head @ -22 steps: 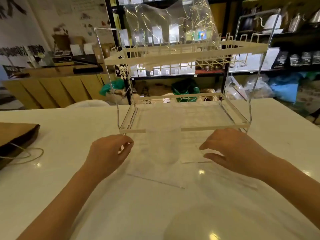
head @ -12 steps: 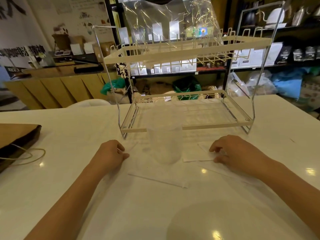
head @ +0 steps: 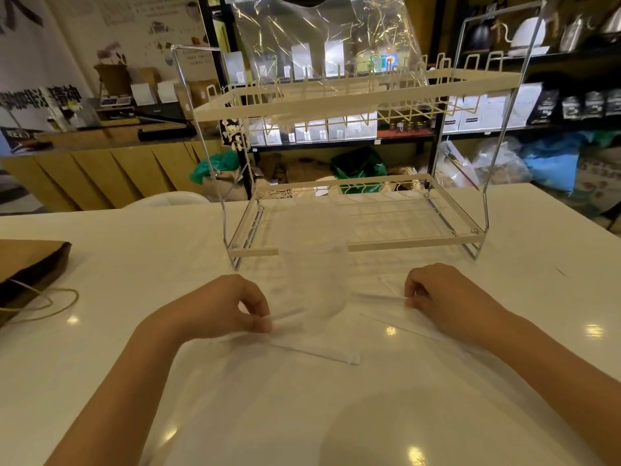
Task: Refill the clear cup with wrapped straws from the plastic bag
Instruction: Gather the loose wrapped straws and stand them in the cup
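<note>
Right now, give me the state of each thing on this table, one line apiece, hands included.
clear cup: upright on the table, no straws visible inside.
left hand: pinching one end of a wrapped straw.
right hand: pinching another thin wrapped piece by its end.
plastic bag: lying flat on the table under the hands.
wire rack: standing upright behind the cup, lower shelf bare.

white table (head: pixel 504 230), rack (head: pixel 353 245), cup (head: pixel 314 280), bag (head: pixel 27 264)
</note>
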